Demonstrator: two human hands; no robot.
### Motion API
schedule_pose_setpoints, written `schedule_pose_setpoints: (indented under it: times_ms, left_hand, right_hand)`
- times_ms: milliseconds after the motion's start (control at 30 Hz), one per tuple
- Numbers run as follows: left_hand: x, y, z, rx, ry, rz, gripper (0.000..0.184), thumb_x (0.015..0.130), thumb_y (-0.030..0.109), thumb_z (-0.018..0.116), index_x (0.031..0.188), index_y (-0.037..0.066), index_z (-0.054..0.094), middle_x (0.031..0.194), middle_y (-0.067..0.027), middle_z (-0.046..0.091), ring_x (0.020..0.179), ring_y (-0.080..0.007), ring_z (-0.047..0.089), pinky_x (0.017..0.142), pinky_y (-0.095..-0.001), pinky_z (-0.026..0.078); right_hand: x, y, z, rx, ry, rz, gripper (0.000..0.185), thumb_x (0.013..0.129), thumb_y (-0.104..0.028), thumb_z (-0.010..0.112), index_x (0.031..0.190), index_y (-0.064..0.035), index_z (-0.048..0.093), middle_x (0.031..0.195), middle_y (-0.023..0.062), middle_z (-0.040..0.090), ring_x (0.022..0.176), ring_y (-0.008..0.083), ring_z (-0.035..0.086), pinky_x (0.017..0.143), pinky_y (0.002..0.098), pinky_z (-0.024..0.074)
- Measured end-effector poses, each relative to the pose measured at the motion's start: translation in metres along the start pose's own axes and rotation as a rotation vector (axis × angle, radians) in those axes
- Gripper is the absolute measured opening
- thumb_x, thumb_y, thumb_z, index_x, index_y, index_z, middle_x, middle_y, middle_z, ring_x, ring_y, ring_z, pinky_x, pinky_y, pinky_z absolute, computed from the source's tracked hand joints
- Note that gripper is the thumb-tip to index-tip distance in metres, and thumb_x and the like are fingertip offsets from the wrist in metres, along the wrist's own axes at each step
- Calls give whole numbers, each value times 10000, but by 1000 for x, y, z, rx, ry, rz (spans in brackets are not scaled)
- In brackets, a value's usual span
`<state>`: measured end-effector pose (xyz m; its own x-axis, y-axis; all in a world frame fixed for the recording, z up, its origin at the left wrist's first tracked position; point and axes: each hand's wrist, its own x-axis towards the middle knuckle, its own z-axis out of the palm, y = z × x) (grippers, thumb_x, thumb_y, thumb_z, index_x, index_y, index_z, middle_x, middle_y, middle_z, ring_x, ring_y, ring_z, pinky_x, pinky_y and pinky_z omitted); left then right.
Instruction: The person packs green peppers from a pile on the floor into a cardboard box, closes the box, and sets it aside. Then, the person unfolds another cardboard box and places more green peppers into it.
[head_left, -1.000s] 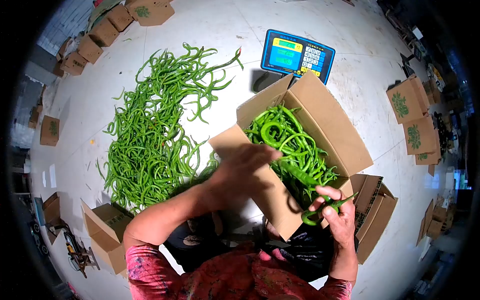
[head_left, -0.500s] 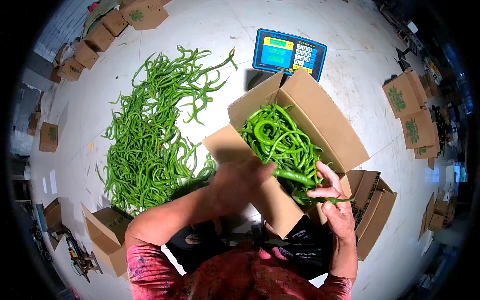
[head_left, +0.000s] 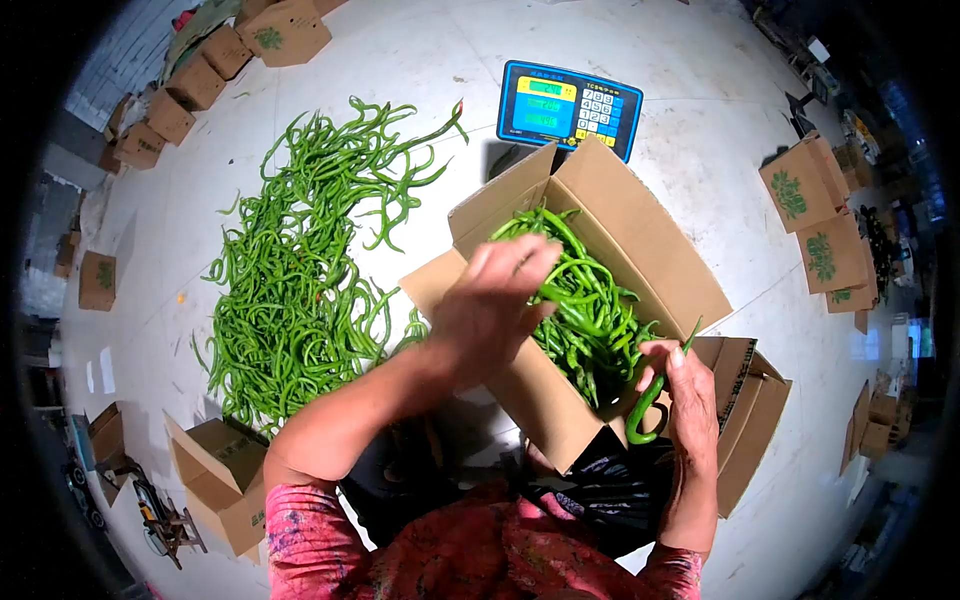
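Observation:
An open cardboard box [head_left: 640, 240] stands in front of me, its flaps spread, with long green chili peppers [head_left: 590, 330] inside. My left hand [head_left: 500, 295] hovers over the box's left side; its fingers are blurred, so I cannot make out whether they grip a pepper. Beside the near right corner of the box, my right hand [head_left: 690, 395] pinches a single curved green chili pepper [head_left: 643, 412] between thumb and fingers. A large loose heap of the same peppers [head_left: 290, 310] spreads over the floor to the left.
Behind the box is a blue digital scale display [head_left: 570, 108]. An open carton [head_left: 215, 465] sits at the lower left, and another carton [head_left: 750, 420] is right of my right hand. Printed cardboard boxes [head_left: 810, 185] stand along the right, with more boxes [head_left: 195, 80] at the upper left.
My left hand has moved up and away from me over the box. The right hand has drawn slightly toward the box's outside, and its pepper has turned from lying sideways to more upright.

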<state>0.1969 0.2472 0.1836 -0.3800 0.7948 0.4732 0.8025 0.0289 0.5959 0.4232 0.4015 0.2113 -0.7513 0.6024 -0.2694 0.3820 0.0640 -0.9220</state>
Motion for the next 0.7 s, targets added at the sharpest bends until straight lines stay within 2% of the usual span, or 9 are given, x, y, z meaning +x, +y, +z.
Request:
schedule_pose_setpoints:
  times_ms: [133, 233, 300, 333, 367, 433, 533, 633, 700]
  left_hand:
    - [-19, 8, 5, -11, -211, 159, 423, 837, 141, 652, 1234, 50, 535, 1139, -155, 592, 1039, -341, 582, 895, -433, 487]
    - [-25, 11, 4, -45, -413, 90, 381, 844, 144, 643, 1202, 46, 557, 1110, -148, 595, 1026, -318, 590, 890, -420, 490]
    - [-27, 9, 4, -52, -435, 92, 378, 842, 142, 644, 1198, 44, 561, 1099, -145, 592, 1028, -316, 587, 896, -415, 485]
    - [-28, 8, 4, -56, -445, 94, 377, 842, 141, 645, 1196, 43, 563, 1094, -144, 591, 1029, -314, 585, 899, -413, 482]
    - [-28, 9, 4, -71, -448, 87, 381, 843, 144, 644, 1200, 42, 562, 1098, -142, 589, 1033, -313, 582, 902, -413, 478]
    - [-27, 12, 2, -100, -454, 72, 390, 845, 148, 644, 1209, 40, 560, 1105, -140, 587, 1043, -311, 575, 908, -415, 470]
    - [-26, 15, -4, -98, -430, 97, 402, 850, 162, 639, 1223, 37, 555, 1124, -136, 582, 1050, -309, 568, 914, -413, 462]
    - [-27, 18, -6, -154, -396, 106, 337, 841, 152, 598, 1159, 54, 542, 1019, -112, 557, 976, -334, 574, 843, -442, 490]
    - [-27, 19, -6, -151, -417, 119, 344, 832, 149, 606, 1154, 46, 544, 1023, -113, 561, 973, -329, 576, 844, -434, 491]
  right_hand:
    - [4, 4, 0, -32, 104, -39, 447, 1020, -395, 416, 1168, -16, 601, 744, 49, 585, 710, 124, 552, 674, 275, 451]
    - [7, 5, 1, -64, 127, -38, 418, 1009, -337, 460, 1231, 1, 567, 763, 57, 594, 706, 131, 551, 688, 289, 461]
    - [8, 6, 2, -94, 135, -15, 420, 999, -289, 497, 1284, 16, 538, 781, 66, 606, 700, 138, 553, 698, 302, 471]
    - [10, 4, 8, -254, 207, -34, 449, 978, -250, 536, 1312, 49, 503, 819, 107, 630, 705, 195, 589, 725, 335, 485]
    - [10, -4, 4, -535, 135, 24, 453, 962, -249, 562, 1304, 42, 509, 942, 187, 652, 853, 303, 641, 822, 388, 488]
    - [15, 18, 7, -673, 175, -254, 442, 950, -248, 583, 1303, 12, 522, 1091, 245, 628, 1044, 379, 609, 920, 429, 460]
    - [11, 13, 11, -703, 203, -296, 431, 940, -242, 595, 1282, 12, 535, 1194, 259, 591, 1148, 391, 558, 978, 437, 433]
    - [9, 2, 10, -598, 174, -284, 424, 926, -220, 612, 1260, 30, 541, 1196, 244, 593, 1130, 386, 568, 970, 429, 439]
    - [7, -3, 12, -547, 133, -283, 419, 917, -213, 622, 1251, 28, 548, 1186, 236, 602, 1119, 382, 575, 965, 425, 444]
